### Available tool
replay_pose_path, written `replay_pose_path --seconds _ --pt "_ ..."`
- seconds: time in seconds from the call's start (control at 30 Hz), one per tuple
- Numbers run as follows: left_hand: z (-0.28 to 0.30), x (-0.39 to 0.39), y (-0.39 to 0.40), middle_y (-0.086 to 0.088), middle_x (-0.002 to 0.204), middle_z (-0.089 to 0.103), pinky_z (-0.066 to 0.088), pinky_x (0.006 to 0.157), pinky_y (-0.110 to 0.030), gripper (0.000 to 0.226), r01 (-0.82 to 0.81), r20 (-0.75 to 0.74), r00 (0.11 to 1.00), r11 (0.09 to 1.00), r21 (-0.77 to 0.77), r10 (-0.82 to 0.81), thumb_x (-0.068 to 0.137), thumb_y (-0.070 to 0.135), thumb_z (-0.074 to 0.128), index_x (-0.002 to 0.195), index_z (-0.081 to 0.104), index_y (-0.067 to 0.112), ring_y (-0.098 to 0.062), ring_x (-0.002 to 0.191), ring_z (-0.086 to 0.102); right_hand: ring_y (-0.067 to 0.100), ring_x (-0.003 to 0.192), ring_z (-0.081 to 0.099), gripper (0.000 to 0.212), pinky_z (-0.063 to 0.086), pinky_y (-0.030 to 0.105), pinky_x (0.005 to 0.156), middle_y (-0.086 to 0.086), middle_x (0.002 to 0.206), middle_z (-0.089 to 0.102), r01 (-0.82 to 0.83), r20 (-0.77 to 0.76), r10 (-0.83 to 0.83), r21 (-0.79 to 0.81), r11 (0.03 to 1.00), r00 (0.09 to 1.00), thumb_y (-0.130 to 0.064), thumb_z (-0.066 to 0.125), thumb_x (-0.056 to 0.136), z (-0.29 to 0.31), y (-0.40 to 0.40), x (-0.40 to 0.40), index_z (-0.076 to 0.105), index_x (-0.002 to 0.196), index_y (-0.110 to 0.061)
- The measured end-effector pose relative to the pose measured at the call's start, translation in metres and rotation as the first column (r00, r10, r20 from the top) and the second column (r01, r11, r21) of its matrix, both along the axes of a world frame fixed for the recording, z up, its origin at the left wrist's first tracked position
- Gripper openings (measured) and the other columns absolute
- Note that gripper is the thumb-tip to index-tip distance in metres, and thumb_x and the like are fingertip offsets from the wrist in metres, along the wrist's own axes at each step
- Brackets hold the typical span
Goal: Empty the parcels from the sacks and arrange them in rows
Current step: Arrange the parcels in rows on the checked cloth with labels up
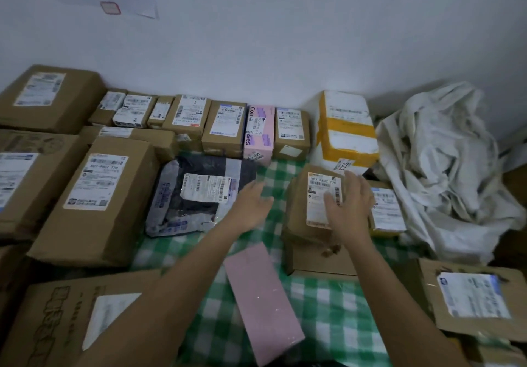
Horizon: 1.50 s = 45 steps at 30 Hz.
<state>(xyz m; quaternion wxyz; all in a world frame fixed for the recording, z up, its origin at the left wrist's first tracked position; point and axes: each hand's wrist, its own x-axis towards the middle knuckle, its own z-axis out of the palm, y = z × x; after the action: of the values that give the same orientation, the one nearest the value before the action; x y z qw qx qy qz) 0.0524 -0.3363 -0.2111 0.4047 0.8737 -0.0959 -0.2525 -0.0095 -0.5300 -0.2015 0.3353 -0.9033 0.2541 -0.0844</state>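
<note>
A brown cardboard parcel [302, 195] with a white label lies on top of a wider flat box [319, 261] at centre right. My right hand [349, 201] rests on that label with straight fingers. My left hand [251, 204] hovers open over the green checked cloth [322, 309], just right of a dark plastic mailer bag [194, 195]. A pink box [263, 295] lies tilted on the cloth between my forearms. A crumpled white sack [445, 173] is heaped at the right against the wall.
A row of small parcels [225, 127] lines the wall, ending at a white box with yellow tape [346, 130]. Larger cardboard boxes [97, 198] fill the left side. A torn-label box [473, 301] sits at lower right. Bare checked cloth shows between the mailer and the brown parcel.
</note>
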Motion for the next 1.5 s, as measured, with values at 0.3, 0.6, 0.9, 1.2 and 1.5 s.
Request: replay_pose_path --seconds 0.3,0.6,0.9,1.2,1.5 --pt "-0.009 -0.016 -0.054 -0.002 0.143 0.048 0.039 0.107 -0.044 0.076 -0.108 -0.443 0.896 0.985 -0.133 0.039 0.090 0.070 0.030 0.148 0.029 0.022 -0.024 0.125 0.050 0.017 0.112 0.060 0.063 0.053 0.047 0.093 -0.003 0.134 0.056 0.185 -0.155 -0.116 0.577 0.796 0.981 -0.058 0.063 0.078 -0.025 -0.017 -0.014 0.037 0.134 -0.042" --pt "0.008 -0.011 -0.020 0.007 0.119 0.059 0.051 0.082 -0.031 0.060 -0.311 -0.370 0.911 0.895 -0.320 0.184 0.094 0.058 0.040 0.146 0.024 0.032 -0.011 0.097 0.061 0.012 0.093 0.070 0.038 0.059 0.033 0.075 -0.006 0.115 0.068 0.007 -0.056 0.056 0.765 0.644 0.997 -0.039 0.059 0.093 -0.005 0.002 0.012 0.048 0.130 -0.035" --pt "0.006 0.010 0.017 0.001 0.128 0.057 0.048 0.081 -0.037 0.054 -0.506 -0.427 0.831 0.802 -0.318 0.356 0.094 0.057 0.042 0.142 0.033 0.036 -0.019 0.105 0.059 0.018 0.121 0.056 0.049 0.045 0.043 0.103 -0.007 0.136 0.055 -0.052 -0.043 0.150 0.817 0.574 0.988 -0.066 0.031 0.094 -0.008 0.032 0.027 0.046 0.133 -0.040" --pt "-0.010 0.004 0.016 -0.007 0.138 0.049 0.046 0.098 -0.046 0.064 -0.498 -0.291 0.848 0.854 -0.150 0.443 0.094 0.056 0.043 0.148 0.025 0.026 -0.029 0.113 0.055 0.030 0.148 0.000 0.074 0.009 0.053 0.117 0.002 0.163 0.003 -0.408 -0.434 0.342 -0.064 0.911 0.833 -0.052 0.049 0.093 -0.051 -0.027 0.035 0.014 0.153 -0.026" --pt "-0.022 0.003 0.014 -0.007 0.140 0.047 0.046 0.097 -0.044 0.063 -0.450 -0.275 0.871 0.885 -0.116 0.407 0.095 0.054 0.041 0.149 0.022 0.027 -0.028 0.116 0.054 0.033 0.148 -0.004 0.084 0.001 0.057 0.117 0.009 0.162 0.003 -0.541 -0.546 0.338 -0.264 0.799 0.767 -0.065 0.046 0.087 -0.072 -0.013 0.079 0.009 0.153 -0.030"
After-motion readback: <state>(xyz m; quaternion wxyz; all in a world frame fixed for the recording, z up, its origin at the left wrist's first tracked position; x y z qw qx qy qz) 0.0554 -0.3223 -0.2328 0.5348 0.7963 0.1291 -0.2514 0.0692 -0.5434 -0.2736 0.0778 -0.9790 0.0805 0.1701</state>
